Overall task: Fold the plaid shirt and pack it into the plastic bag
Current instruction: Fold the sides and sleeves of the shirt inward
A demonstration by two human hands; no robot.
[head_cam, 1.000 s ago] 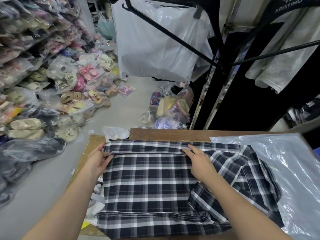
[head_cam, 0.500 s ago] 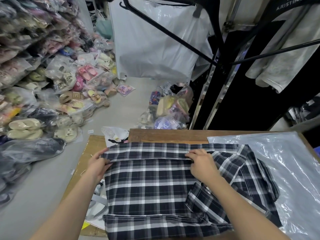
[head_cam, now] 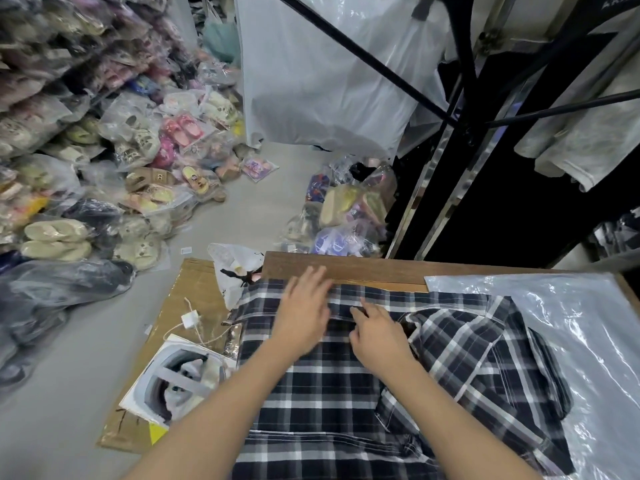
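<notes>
The dark plaid shirt [head_cam: 332, 393] lies spread on the wooden table [head_cam: 363, 270], its far edge folded back into a narrow band. My left hand [head_cam: 304, 311] rests flat on that band near the table's far edge, fingers spread and blurred. Just to its right, my right hand [head_cam: 379, 329] presses its fingertips on the same fold. Neither hand grips the cloth. A clear plastic bag [head_cam: 571, 323] lies flat on the table to the right, and the shirt's right part overlaps it.
Left of the table, cardboard [head_cam: 180, 306] on the floor carries a white charger with cable [head_cam: 189, 319] and a printed sheet [head_cam: 176, 379]. Bagged shoes [head_cam: 104, 168] pile along the left wall. A black clothes rack [head_cam: 464, 81] and hanging garments stand behind the table.
My left hand has moved from the shirt's left edge toward the middle of the fold, next to my right hand. The view has shifted, showing more floor on the left.
</notes>
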